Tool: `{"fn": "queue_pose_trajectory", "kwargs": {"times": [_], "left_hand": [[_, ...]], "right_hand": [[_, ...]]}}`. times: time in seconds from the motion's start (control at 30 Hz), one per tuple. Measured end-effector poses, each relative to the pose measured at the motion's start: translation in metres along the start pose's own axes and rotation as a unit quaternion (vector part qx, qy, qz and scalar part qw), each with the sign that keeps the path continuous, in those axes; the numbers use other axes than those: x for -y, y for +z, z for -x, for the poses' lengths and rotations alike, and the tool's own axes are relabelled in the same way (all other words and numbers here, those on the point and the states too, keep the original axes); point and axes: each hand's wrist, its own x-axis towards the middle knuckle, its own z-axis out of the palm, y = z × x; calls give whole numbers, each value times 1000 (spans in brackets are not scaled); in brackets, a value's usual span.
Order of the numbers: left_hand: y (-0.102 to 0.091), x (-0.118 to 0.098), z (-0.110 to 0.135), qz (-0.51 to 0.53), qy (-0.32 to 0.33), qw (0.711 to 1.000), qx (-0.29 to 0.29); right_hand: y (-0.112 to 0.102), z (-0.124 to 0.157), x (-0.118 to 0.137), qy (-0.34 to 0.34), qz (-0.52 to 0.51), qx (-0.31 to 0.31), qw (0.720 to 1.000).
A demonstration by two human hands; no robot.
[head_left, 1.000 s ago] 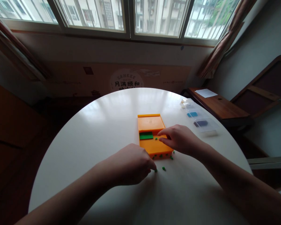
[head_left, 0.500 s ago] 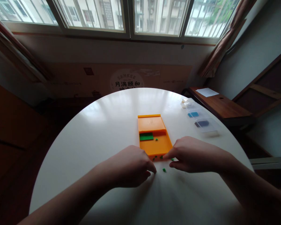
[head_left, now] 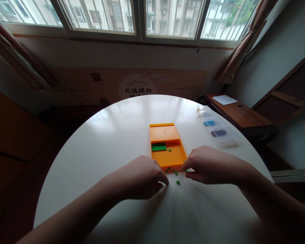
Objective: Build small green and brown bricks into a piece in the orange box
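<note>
An orange tray [head_left: 167,158] with two sections lies on the white table [head_left: 104,142]. In its nearer section sit a green studded plate [head_left: 159,146] and a small green piece [head_left: 169,150]. Several tiny green pieces are scattered at the tray's near edge, among them one piece [head_left: 176,173] between my hands and another [head_left: 178,182] closer to me. My left hand [head_left: 143,176] rests at the tray's near left corner, its index fingertip down on the table, holding nothing visible. My right hand [head_left: 205,165] is at the near right corner, index finger and thumb apart around a green piece [head_left: 187,171].
Clear plastic packages [head_left: 223,135] holding blue and dark contents lie on the table's right side. Beyond the table's right edge stands a wooden desk [head_left: 251,113] with a white sheet [head_left: 225,99] on it. A window [head_left: 139,20] runs along the far wall.
My right index finger has shifted slightly right, and a green piece beside it has slid a little toward me. My left hand has stayed almost in place.
</note>
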Motion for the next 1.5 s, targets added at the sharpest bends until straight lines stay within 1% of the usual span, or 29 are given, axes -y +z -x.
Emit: {"fn": "queue_pose_trajectory", "kwargs": {"times": [0.1,0.3,0.4,0.5,0.63,0.83,0.97,1.13,1.23,1.33,1.4,1.47,1.5], "left_hand": [[0,0,0,0,-1,1000,-3],[2,1,0,-11,-10,1000,-7],[2,1,0,-12,-20,1000,2],[2,1,-1,-21,-29,999,15],[5,3,-3,-34,-30,999,11],[7,2,-5,-44,-29,999,12],[9,2,-5,-44,-37,998,3],[10,1,-7,-55,-42,998,10],[9,0,-8,-64,-36,997,5],[9,0,-8,-58,-25,998,-20],[9,1,-8,-60,-24,997,-50],[10,4,-9,-69,-38,993,-82],[11,6,-9,-75,-50,991,-96]], "right_hand": [[0,-1,1,2,0,-12,1000],[6,-12,6,-22,-8,-12,1000],[10,-15,6,-27,-6,-17,999],[11,-15,4,-33,-11,-19,999],[11,-14,2,-40,-15,-11,999],[12,-14,3,-33,-7,0,999],[14,-14,5,-31,5,-2,999],[12,-13,7,-36,-3,-5,999],[4,-11,3,-57,-48,-23,997],[-3,-9,-9,-60,-126,-53,989],[-4,-11,-19,-39,-169,-95,980],[-1,-15,-26,5,-182,-139,973],[1,-18,-28,26,-179,-149,972]]}}
